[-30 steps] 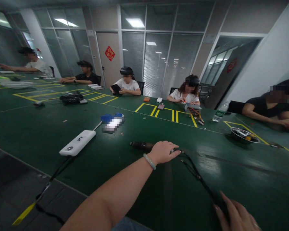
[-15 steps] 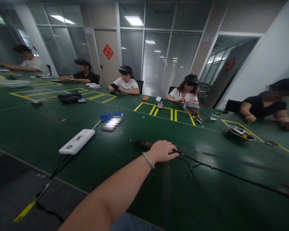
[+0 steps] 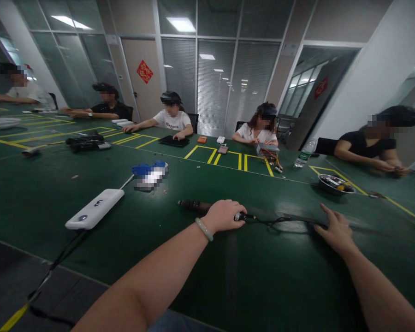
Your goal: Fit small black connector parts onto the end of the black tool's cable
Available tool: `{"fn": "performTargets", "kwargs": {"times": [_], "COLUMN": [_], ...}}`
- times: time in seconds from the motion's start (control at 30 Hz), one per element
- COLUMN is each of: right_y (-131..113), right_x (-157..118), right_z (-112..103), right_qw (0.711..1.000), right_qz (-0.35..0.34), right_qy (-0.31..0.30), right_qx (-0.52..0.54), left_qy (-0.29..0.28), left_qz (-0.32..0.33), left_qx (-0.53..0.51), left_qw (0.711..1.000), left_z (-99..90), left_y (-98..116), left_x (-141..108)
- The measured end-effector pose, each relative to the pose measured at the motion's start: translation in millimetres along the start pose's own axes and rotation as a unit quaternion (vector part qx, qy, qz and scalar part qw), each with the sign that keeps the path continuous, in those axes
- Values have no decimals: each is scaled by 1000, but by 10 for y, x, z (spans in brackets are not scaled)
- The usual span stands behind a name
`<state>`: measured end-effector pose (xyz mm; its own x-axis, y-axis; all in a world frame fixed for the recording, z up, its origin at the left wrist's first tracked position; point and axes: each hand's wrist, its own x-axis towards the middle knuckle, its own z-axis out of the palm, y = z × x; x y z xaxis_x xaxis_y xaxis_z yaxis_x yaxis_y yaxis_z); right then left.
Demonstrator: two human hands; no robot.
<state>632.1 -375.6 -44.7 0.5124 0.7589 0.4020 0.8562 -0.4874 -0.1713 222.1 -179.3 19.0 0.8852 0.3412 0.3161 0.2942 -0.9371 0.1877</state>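
The left hand [image 3: 224, 215], with a pale green bangle [image 3: 204, 229] at its wrist, was closed around the dark cylindrical tool [image 3: 195, 206], which lay on the green surface [image 3: 273, 281]. The tool's tip pointed to nine o'clock; its thin black cord [image 3: 275, 222] ran toward three o'clock. The right hand [image 3: 337, 228] was positioned at the cord's far portion, fingers spread; contact with the cord could not be determined. The white oblong device [image 3: 96, 209], marked 3, rested at nine o'clock from the left hand, well apart. The round metal bowl [image 3: 335, 185], containing small items, stood at twelve o'clock from the right hand; the clear plastic bottle [image 3: 305, 154] stood upright at eleven.
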Motion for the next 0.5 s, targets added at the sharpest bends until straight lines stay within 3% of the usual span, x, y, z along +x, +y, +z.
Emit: {"fn": "performTargets", "kwargs": {"times": [0.1,0.2,0.3,0.37,0.5], "right_y": [-466,-1033,-1438,-1529,-1447], "right_x": [-141,-265,-312,-296,-172], "right_z": [-164,-338,-337,-283,-219], "right_qw": [990,955,935,928,898], "right_qz": [-102,-201,-241,-232,-186], "right_qy": [-50,-112,-154,-168,-219], "right_qx": [90,186,208,240,333], "left_qy": [13,14,14,14,14], "left_qz": [-11,-16,-15,-16,-11], "left_qx": [-4,-3,-2,6,31], "left_qw": [1000,1000,1000,1000,999], "left_z": [13,24,29,32,51], "left_y": [3,9,25,46,117], "left_x": [20,35,41,43,47]}}
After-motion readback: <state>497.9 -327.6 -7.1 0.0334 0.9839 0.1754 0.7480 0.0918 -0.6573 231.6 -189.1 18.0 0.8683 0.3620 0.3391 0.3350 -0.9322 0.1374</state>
